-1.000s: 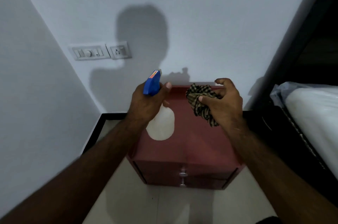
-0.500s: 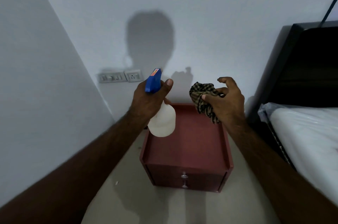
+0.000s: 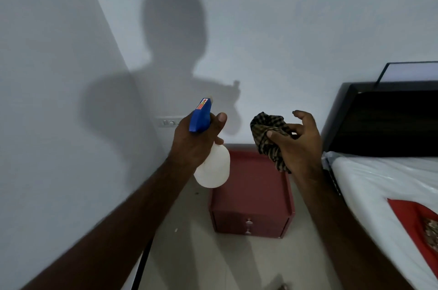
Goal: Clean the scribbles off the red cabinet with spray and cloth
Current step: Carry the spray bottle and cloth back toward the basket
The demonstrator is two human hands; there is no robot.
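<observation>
from here i see the left hand (image 3: pixel 192 145) gripping the spray bottle (image 3: pixel 213 171) by its neck, blue head up, white body overlapping the red cabinet (image 3: pixel 256 195) at its far left corner in my view. the right hand (image 3: pixel 301 147) pinches the checked cloth (image 3: pixel 265 128), held up above the cabinet's far right side. the cabinet stands on the floor beside the bed (image 3: pixel 379 183).

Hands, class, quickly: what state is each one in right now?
Left hand: fingers closed round the spray bottle.
Right hand: fingers pinching the checked cloth.
</observation>
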